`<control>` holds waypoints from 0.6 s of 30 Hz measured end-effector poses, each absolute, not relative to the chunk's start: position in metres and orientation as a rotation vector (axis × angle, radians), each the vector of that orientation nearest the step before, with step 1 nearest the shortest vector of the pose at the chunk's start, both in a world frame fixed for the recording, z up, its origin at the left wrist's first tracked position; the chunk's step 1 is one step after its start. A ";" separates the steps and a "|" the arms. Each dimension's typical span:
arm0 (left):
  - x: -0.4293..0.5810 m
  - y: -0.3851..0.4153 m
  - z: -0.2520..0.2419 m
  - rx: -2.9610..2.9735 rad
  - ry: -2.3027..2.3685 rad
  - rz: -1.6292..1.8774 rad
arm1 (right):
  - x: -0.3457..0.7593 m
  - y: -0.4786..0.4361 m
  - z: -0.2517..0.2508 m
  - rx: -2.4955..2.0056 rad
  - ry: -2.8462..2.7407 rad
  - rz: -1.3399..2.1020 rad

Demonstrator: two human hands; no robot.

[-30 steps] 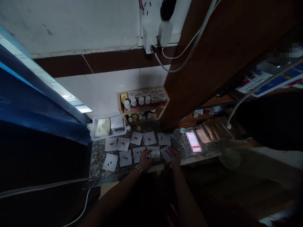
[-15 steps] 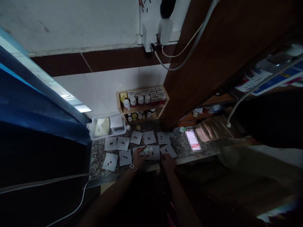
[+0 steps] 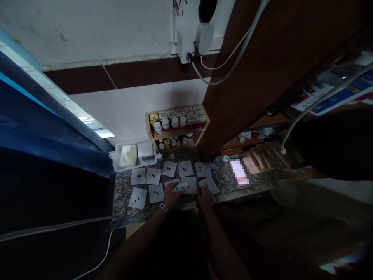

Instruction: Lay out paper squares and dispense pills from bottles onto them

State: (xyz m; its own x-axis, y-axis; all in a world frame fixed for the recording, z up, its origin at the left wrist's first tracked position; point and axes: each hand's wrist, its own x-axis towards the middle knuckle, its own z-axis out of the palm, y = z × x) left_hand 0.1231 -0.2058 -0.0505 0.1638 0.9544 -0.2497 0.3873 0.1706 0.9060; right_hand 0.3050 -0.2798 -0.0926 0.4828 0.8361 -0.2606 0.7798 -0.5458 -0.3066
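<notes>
Fingers of my left hand [image 3: 171, 194] grip a bottle [image 3: 180, 187]; my right hand's [image 3: 205, 197] curl, contents unclear. Papers [image 3: 140, 196] leftward and beyond bear dark pills [image 3: 156, 193]; whether those nearest are complete, I cannot tell.

The speckled tabletop [image 3: 120, 197] looks like smooth stone; the papers [image 3: 138, 194] on it are thin and matt. From the papers, the rack [image 3: 206, 123] at 12 o'clock is pale, matt wood, the tray [image 3: 117, 165] at 10 smooth plastic, the tiles [image 3: 131, 107] at 11 glossy under matt plaster [image 3: 116, 31], the panel [image 3: 247, 81] at 1 dark wood. The left hand's [image 3: 171, 194] bottle [image 3: 181, 186] looks like smooth plastic, the wristband [image 3: 163, 207] like metal.
</notes>
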 end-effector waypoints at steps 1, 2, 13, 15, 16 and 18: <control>0.122 -0.206 -0.050 1.394 1.402 0.693 | 0.306 -0.279 -0.093 -2.583 -1.413 0.576; 0.122 -0.206 -0.049 1.390 1.398 0.698 | 0.307 -0.278 -0.094 -2.592 -1.414 0.578; 0.112 -0.207 -0.060 1.398 1.394 0.717 | 0.304 -0.272 -0.098 -2.619 -1.462 0.501; 0.111 -0.207 -0.059 1.410 1.404 0.734 | 0.306 -0.273 -0.096 -2.610 -1.439 0.453; 0.111 -0.207 -0.058 1.416 1.407 0.733 | 0.309 -0.273 -0.095 -2.613 -1.405 0.422; 0.111 -0.207 -0.057 1.429 1.411 0.709 | 0.316 -0.274 -0.095 -2.649 -1.294 0.371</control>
